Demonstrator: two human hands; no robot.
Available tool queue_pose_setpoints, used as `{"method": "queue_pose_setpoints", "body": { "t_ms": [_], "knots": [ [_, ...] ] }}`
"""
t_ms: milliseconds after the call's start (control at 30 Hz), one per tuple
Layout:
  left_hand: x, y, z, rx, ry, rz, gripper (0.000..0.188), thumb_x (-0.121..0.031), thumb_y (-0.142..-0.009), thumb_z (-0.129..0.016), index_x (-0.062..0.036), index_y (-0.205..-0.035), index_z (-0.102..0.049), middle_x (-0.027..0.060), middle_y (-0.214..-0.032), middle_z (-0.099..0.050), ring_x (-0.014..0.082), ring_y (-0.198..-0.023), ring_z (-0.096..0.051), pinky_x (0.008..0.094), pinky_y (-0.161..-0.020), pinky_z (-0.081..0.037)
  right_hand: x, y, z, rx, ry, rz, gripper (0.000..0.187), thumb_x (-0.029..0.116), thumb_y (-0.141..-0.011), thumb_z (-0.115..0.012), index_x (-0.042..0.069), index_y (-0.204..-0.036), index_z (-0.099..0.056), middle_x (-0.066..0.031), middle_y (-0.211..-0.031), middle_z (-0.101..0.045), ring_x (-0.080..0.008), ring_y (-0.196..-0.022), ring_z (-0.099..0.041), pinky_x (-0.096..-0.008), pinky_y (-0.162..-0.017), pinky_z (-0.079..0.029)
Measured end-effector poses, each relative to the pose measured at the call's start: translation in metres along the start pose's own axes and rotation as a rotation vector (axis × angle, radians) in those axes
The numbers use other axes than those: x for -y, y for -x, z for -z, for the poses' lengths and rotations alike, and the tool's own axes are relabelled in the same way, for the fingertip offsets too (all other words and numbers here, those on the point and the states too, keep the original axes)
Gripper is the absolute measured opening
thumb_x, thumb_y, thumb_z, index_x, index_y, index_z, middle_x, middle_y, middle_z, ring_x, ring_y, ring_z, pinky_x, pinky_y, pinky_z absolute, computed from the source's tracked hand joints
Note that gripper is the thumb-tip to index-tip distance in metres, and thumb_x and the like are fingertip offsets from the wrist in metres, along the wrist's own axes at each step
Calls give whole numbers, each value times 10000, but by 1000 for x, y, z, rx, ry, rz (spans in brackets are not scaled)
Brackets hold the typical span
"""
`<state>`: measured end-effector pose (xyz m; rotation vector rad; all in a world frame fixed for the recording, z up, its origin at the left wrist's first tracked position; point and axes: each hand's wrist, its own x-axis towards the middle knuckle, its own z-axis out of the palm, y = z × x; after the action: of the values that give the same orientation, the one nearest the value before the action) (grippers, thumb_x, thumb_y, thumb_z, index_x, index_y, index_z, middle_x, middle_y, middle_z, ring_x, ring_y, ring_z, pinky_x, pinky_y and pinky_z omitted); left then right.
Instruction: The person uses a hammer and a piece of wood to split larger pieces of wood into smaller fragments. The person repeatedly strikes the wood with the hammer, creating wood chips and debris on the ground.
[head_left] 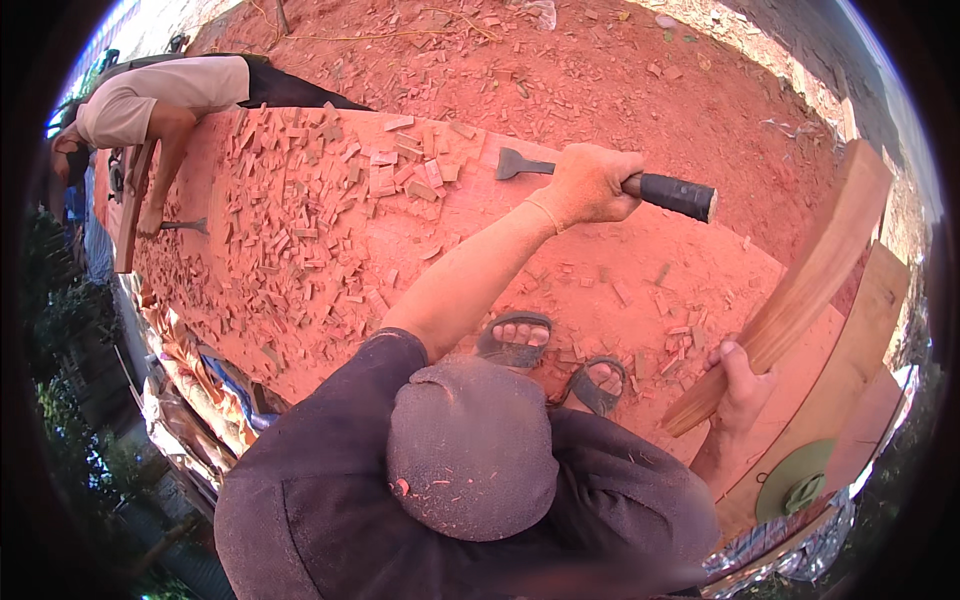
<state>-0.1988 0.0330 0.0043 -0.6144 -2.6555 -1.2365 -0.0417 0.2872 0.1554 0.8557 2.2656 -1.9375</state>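
Observation:
My left hand [598,184] is closed around the shaft of a broad-bladed chisel [680,196]. Black tape wraps its handle, which points right, while the flared metal blade points left over the red wooden slab [480,225]. I cannot tell whether the blade touches the slab. Off to the right, my right hand [740,385] grips the narrow near end of a long wooden beater [810,265]. Its wider end slants up and away to the far right, apart from the chisel. Loose wood chips [300,230] cover much of the slab to the left of my left arm.
My sandalled feet [517,335] stand on the slab. At the far left another person [185,95] bends over it, holding a chisel [187,225] and a wooden beater [133,210]. A green round object [800,465] lies on boards [868,330] at right. Chips litter the red ground [640,80] beyond.

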Motion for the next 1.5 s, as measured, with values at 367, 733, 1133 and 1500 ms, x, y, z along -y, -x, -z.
{"method": "queue_pose_setpoints", "body": {
  "t_ms": [367, 733, 1133, 1500],
  "knots": [
    [7, 18, -5, 200, -176, 12, 209, -206, -711, -692, -120, -653, -510, 114, -616, -583, 360, -595, -627, 466, -520, -451, -61, 7, -35, 127, 359, -114, 187, 48, -818, -675, -19, -980, -609, -50, -781, -622, -155, -672, -614, -316, -605, -524],
    [10, 21, 12, 39, -28, -73, 224, -187, -703, -736, -126, -643, -529, 109, -601, -578, 345, -570, -622, 440, -496, -453, 51, -20, 30, -200, -301, 261, 272, 130, -891, -672, -12, -1092, -556, -111, -957, -612, -172, -802, -597, -311, -686, -525],
    [16, 29, 24, 56, -21, -79, 163, -140, -670, -720, -118, -684, -559, 104, -620, -561, 352, -598, -608, 435, -537, -464, -53, 2, -35, 131, 412, -32, 148, 48, -846, -697, 18, -956, -602, -34, -748, -603, -135, -644, -590, -299, -615, -510],
    [22, -13, 15, 14, -66, -23, 240, -220, -695, -748, -143, -657, -524, 86, -585, -556, 350, -581, -617, 445, -499, -446, 31, -43, 22, -292, -290, 73, 235, 102, -911, -655, -18, -1089, -559, -91, -935, -605, -169, -788, -606, -335, -689, -537]
  ]
}}
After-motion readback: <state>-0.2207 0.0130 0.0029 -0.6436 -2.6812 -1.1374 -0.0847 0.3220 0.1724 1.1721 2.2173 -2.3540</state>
